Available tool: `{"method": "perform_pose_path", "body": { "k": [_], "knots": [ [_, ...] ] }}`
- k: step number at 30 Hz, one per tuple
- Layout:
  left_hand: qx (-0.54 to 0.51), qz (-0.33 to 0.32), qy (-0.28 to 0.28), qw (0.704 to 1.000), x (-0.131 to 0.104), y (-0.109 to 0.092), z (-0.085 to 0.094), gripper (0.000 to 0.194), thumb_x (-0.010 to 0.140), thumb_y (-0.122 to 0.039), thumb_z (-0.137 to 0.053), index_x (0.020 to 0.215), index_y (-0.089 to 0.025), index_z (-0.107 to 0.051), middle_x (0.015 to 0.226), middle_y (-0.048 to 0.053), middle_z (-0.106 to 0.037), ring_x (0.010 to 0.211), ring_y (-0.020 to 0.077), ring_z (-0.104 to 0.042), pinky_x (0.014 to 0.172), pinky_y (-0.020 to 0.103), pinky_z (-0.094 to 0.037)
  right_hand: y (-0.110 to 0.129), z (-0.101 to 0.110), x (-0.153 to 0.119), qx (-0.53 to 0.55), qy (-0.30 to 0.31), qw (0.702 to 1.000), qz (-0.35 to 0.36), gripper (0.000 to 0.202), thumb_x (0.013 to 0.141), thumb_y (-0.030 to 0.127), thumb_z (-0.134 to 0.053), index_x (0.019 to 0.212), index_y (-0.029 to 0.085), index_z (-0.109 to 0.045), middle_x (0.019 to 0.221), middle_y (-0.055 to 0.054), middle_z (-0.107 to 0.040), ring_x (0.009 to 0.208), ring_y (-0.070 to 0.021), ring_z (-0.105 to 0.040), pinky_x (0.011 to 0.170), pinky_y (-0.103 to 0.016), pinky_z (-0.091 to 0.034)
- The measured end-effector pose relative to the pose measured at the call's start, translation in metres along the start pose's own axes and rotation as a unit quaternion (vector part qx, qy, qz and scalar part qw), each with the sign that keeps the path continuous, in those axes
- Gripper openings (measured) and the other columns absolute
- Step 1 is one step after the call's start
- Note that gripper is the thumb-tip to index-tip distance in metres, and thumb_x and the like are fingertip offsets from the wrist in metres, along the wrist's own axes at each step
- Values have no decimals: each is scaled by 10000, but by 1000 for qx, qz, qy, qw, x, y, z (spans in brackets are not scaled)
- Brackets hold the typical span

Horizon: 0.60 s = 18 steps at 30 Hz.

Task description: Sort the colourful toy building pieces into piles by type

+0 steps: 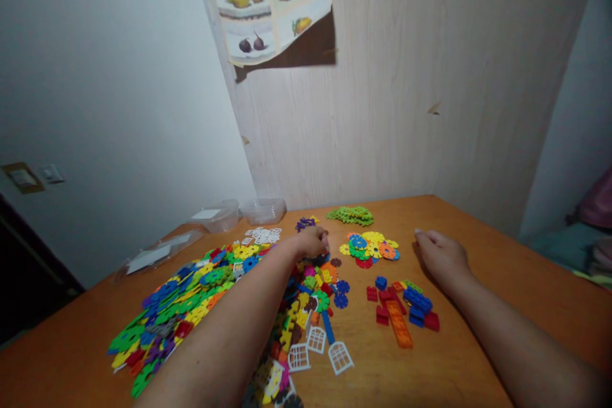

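Observation:
My left hand (313, 243) reaches over the far side of a large mixed pile of plastic building pieces (210, 293). Its fingers are curled together, and whatever they hold is hidden. Just beyond it lies a small heap of purple pieces (306, 224). To its right is a group of flower-shaped discs (373, 245) in yellow, blue, orange and red. My right hand (442, 258) rests on the table at the right, closed in a loose fist, with nothing showing in it. Nearest to it are red and blue bricks (417, 299) and a long orange piece (398, 325).
Green pieces (350, 215) lie stacked at the table's back edge. White pieces (262, 236) form a heap at the back left, near clear plastic containers (262, 210) and a clear lid (157, 255). White window frames (340, 357) lie in front. A wall (373, 140) stands behind the wooden table (354, 389).

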State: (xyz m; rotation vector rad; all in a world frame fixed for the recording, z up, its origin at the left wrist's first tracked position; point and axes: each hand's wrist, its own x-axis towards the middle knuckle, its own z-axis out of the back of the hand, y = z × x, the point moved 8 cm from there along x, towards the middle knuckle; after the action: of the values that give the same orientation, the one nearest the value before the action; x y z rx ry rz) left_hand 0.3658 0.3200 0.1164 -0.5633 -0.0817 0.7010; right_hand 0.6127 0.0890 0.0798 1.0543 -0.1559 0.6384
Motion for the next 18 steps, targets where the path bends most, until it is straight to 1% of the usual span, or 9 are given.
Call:
{"method": "perform_pose_path", "body": {
  "k": [4,7,9,11,13,15,18],
  "knots": [
    [-86,4,-15,996,9,-4,-1,77,749,-165,-647,701,-158,-586,563,-38,-504,483,84,-430,465,188,-315,0,0,0,-5,-1,1000,2,497,907,581,-470,577,216,-533,532,14,-510,561,-164,-498,520,-290,-271],
    [-133,7,-19,991,20,-15,-8,116,785,-175,-616,681,-158,-565,523,-40,-474,425,75,-369,426,193,-263,2,0,-1,-9,-3,1000,11,499,916,578,-463,579,216,-528,536,16,-507,570,-163,-505,524,-287,-273],
    [-157,3,-21,987,27,-27,-15,141,800,-175,-607,671,-159,-551,522,-36,-481,419,72,-367,426,193,-272,1,-1,0,-9,-5,1000,11,503,918,579,-464,572,217,-510,518,21,-488,555,-159,-494,521,-288,-267],
    [-176,-5,-22,984,31,-38,-22,135,812,-165,-602,686,-155,-554,554,-24,-517,444,71,-410,452,186,-318,-1,-2,0,-4,-4,1000,4,503,916,581,-468,566,220,-493,497,26,-468,540,-156,-482,516,-288,-260],
    [-185,-12,-24,982,33,-46,-26,97,809,-143,-605,720,-152,-567,596,-16,-551,483,71,-459,487,177,-360,-3,-3,0,8,-2,1000,-7,497,912,580,-474,570,220,-494,493,29,-467,534,-153,-478,513,-285,-259],
    [-180,-13,-28,983,32,-46,-25,56,786,-121,-620,760,-153,-582,619,-18,-565,501,72,-479,501,176,-371,-3,-3,0,17,2,1000,-12,499,911,583,-473,571,219,-497,499,29,-472,535,-152,-480,514,-283,-264],
    [-149,-2,-38,988,27,-32,-13,58,765,-125,-630,803,-158,-601,608,-27,-557,490,82,-473,490,185,-359,2,-1,-1,6,3,1000,-6,508,913,582,-464,561,217,-498,509,23,-471,545,-157,-487,523,-287,-272]
  ]
}}
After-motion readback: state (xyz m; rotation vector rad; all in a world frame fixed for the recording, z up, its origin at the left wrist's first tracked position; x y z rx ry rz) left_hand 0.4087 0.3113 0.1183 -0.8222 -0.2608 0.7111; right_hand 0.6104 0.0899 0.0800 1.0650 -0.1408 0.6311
